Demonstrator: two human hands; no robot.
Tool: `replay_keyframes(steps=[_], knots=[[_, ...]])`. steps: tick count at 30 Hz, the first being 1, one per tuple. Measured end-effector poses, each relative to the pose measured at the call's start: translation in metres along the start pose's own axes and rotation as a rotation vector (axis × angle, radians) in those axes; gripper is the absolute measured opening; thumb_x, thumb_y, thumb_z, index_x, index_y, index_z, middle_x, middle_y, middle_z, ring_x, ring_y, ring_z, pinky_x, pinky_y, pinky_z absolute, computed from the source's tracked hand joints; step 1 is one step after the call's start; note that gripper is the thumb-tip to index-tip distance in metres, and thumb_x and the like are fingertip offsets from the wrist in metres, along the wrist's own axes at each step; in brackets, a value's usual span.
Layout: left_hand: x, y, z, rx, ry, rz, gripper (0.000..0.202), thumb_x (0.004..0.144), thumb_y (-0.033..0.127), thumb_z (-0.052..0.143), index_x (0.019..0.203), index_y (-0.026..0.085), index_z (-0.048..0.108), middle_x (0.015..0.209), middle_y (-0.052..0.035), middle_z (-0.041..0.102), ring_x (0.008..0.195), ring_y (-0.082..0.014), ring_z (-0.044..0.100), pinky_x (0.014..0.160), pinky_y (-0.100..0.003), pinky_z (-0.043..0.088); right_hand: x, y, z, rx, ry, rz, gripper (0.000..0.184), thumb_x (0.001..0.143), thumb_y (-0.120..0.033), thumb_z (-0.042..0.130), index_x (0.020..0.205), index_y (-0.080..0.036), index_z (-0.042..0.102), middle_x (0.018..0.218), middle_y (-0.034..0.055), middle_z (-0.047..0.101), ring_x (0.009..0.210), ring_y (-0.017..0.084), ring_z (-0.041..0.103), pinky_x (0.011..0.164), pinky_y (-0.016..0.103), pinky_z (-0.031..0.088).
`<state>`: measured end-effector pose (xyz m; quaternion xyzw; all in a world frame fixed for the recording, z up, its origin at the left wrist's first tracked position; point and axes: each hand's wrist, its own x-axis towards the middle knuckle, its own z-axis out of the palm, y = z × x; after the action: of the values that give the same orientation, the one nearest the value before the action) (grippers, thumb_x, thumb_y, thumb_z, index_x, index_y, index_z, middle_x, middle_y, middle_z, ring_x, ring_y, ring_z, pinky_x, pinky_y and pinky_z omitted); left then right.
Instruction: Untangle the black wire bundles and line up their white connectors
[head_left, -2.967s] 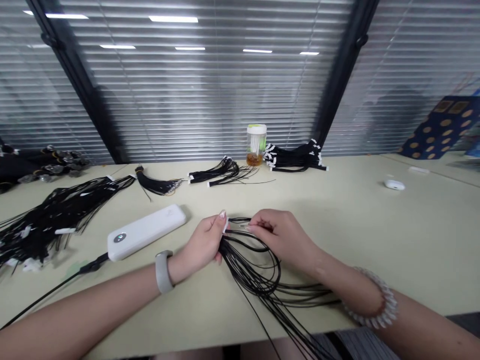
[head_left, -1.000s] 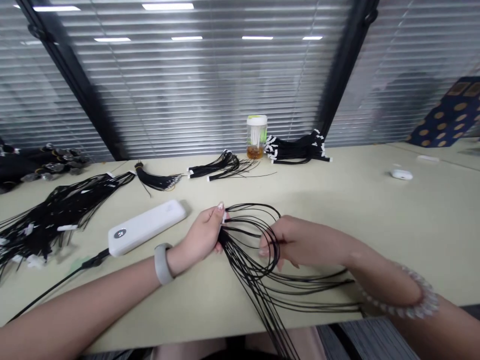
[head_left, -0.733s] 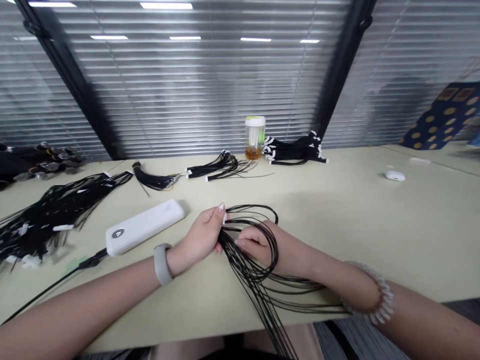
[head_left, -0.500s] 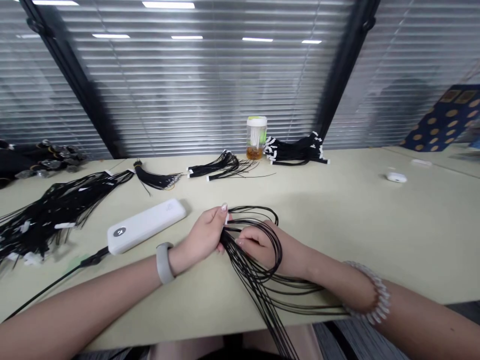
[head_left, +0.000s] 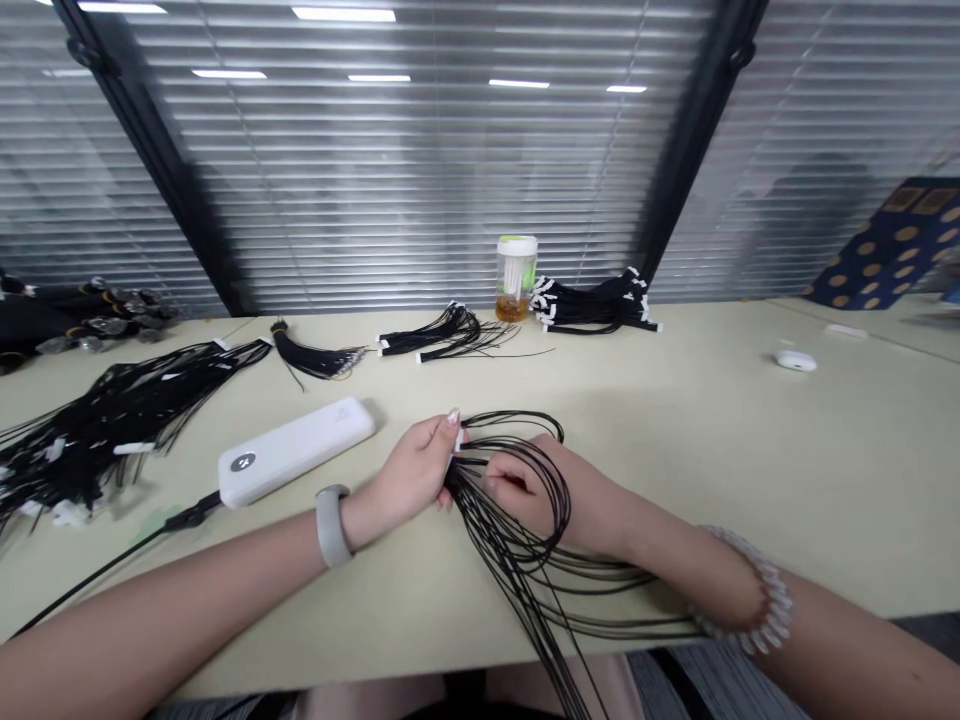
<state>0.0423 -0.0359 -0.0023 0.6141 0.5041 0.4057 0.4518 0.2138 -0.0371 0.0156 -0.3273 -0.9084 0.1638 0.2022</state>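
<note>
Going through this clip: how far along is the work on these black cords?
Looks done: the neat white-tagged bundle at the table's far edge. In hand: a looped bunch of black cords, pinched at its white-tagged end by the left hand, with the right hand among the strands. Apparently left: the loose heap of cords at far left.

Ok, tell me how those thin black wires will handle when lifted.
The thin black wires look floppy, drooping in loose loops from the left hand. Probably light, too. So many fine strands could easily tangle around the right hand.
</note>
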Motion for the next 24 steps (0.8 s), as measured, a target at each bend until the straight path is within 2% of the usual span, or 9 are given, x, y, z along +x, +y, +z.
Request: replay_keyframes(steps=[3,6,10,13,16,18,21,22,24], knots=[[0.0,0.001,0.0,0.003,0.004,-0.003,0.044,0.085,0.056,0.033,0.075,0.016,0.048,0.049,0.0065,0.044,0.028,-0.0063,0.041,0.028,-0.018,0.033,-0.003,0.001,-0.003,-0.031,-0.018,-0.025,0.018,0.075,-0.01,0.041,0.058,-0.017,0.041,0.053,-0.0065,0.038,0.051,0.006,0.033,0.051,0.02,0.026],[-0.001,0.003,0.0,0.01,0.015,-0.017,0.044,0.085,0.056,0.033,0.075,0.016,0.048,0.051,0.006,0.045,0.028,-0.0055,0.04,0.028,-0.018,0.033,-0.003,0.0,-0.009,-0.088,-0.045,0.01,0.018,0.075,-0.012,0.042,0.058,-0.017,0.043,0.052,-0.0054,0.041,0.05,0.007,0.033,0.05,0.021,0.026],[-0.002,0.004,0.0,0.029,0.036,-0.022,0.044,0.085,0.056,0.032,0.075,0.016,0.048,0.051,0.0064,0.043,0.027,-0.0051,0.039,0.026,-0.017,0.03,-0.005,0.005,-0.03,-0.222,-0.067,0.099,0.017,0.071,-0.013,0.049,0.055,-0.018,0.051,0.05,-0.0026,0.05,0.046,0.008,0.037,0.046,0.022,0.026],[-0.002,0.004,0.0,0.027,0.057,-0.038,0.043,0.085,0.055,0.033,0.076,0.016,0.048,0.053,0.0061,0.044,0.027,-0.0044,0.039,0.026,-0.017,0.03,-0.009,0.015,-0.052,-0.336,0.123,0.234,0.017,0.072,-0.016,0.052,0.06,-0.02,0.063,0.052,0.0003,0.058,0.048,0.012,0.047,0.048,0.024,0.03],[-0.001,0.004,0.001,0.011,0.079,-0.056,0.043,0.085,0.056,0.034,0.075,0.016,0.047,0.052,0.0068,0.043,0.026,-0.0038,0.037,0.026,-0.016,0.03,-0.013,0.023,-0.067,-0.261,0.416,0.311,0.015,0.075,-0.02,0.053,0.074,-0.021,0.068,0.058,0.0013,0.062,0.053,0.014,0.054,0.052,0.027,0.038],[-0.001,0.004,0.001,0.009,0.063,-0.056,0.044,0.085,0.057,0.034,0.072,0.016,0.047,0.047,0.0074,0.041,0.026,-0.0045,0.037,0.026,-0.016,0.029,-0.014,0.025,-0.07,-0.065,0.608,0.314,0.018,0.075,-0.02,0.055,0.088,-0.021,0.067,0.071,0.0021,0.065,0.06,0.016,0.059,0.056,0.029,0.043],[-0.001,0.005,0.0,0.011,0.043,-0.046,0.045,0.085,0.057,0.033,0.07,0.016,0.046,0.046,0.0067,0.043,0.026,-0.005,0.038,0.026,-0.016,0.03,-0.012,0.025,-0.072,0.385,0.78,0.228,0.03,0.078,-0.023,0.055,0.107,-0.024,0.059,0.101,0.0033,0.062,0.079,0.016,0.062,0.068,0.032,0.049],[-0.001,0.005,0.0,0.012,0.044,-0.045,0.045,0.085,0.056,0.033,0.07,0.016,0.047,0.046,0.0063,0.043,0.027,-0.0049,0.038,0.027,-0.016,0.031,-0.01,0.025,-0.073,0.525,0.822,0.192,0.027,0.079,-0.024,0.054,0.106,-0.025,0.058,0.104,0.0029,0.06,0.082,0.016,0.061,0.071,0.032,0.049],[-0.002,0.005,0.0,0.011,0.039,-0.042,0.045,0.086,0.056,0.032,0.07,0.016,0.047,0.046,0.0062,0.044,0.027,-0.0047,0.039,0.027,-0.016,0.031,-0.008,0.024,-0.075,0.721,0.918,0.15,0.013,0.082,-0.025,0.05,0.091,-0.023,0.06,0.092,0.0017,0.059,0.077,0.012,0.059,0.071,0.03,0.05]])
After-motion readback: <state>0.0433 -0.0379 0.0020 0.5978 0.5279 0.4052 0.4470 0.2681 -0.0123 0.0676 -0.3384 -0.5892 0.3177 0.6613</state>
